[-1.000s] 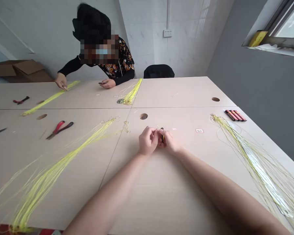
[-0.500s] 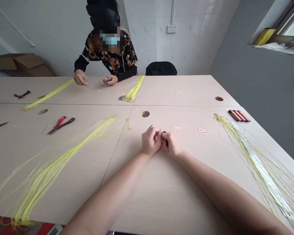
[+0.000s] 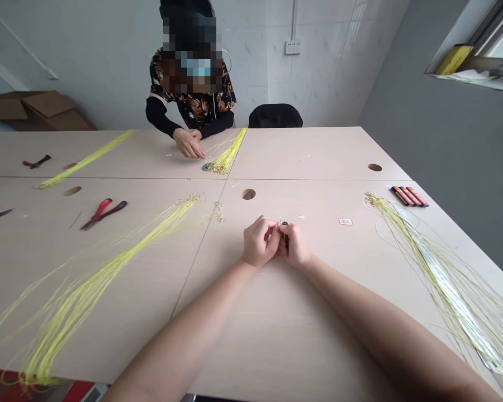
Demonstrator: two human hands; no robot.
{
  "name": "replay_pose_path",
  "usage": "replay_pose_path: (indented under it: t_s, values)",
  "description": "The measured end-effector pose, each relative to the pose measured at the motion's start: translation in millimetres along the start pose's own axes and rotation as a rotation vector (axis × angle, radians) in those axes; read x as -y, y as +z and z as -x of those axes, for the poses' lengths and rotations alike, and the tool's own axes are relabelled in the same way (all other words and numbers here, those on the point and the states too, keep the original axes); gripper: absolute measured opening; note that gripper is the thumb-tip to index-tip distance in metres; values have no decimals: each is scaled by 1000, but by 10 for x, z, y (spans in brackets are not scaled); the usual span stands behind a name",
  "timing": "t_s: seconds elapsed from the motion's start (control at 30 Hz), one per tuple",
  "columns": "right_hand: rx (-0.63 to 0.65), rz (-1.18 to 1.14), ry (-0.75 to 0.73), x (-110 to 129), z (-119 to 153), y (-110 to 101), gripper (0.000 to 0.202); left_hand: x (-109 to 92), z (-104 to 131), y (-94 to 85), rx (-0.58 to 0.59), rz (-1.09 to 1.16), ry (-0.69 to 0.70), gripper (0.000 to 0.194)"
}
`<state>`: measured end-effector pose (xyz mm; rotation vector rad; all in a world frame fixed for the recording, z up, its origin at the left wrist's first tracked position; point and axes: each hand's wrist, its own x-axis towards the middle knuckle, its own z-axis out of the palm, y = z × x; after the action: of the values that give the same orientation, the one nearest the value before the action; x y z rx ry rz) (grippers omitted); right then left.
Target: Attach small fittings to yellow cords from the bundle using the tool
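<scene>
My left hand (image 3: 259,242) is closed in a pinch, its thumb and forefinger almost touching the other hand. A tiny thin piece sticks up at those fingertips, too small to name. Closed around a small black tool (image 3: 285,239), my right hand (image 3: 297,245) presses its thumb near the tool's upper end. Both hands rest together over the table. To their left lies a bundle of thin yellow lines (image 3: 121,262) with small gold-coloured ends, and a few loose gold-coloured bits (image 3: 218,212) lie nearer the hands.
Red-and-black pliers (image 3: 103,214) lie left. Right are another bundle of yellow lines (image 3: 402,234) over a clear strip and several red-and-black cylinders (image 3: 409,196). A small label (image 3: 346,221) and a cable hole (image 3: 248,194) are ahead. A masked co-worker (image 3: 193,106) sits opposite.
My hands stay together; the black tool has turned more upright in my right hand. The co-worker's hand has moved right, toward the yellow lines on the far side.
</scene>
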<state>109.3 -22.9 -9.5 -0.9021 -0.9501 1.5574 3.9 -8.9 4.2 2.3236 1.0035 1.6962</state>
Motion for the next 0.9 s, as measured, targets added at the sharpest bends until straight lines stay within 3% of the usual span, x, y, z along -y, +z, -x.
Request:
replay_pose_path:
  t_s: [0.9]
  values:
    - [-77, 18, 37, 86, -79, 16, 39, -8, -3, 41, -25, -1, -116, 18]
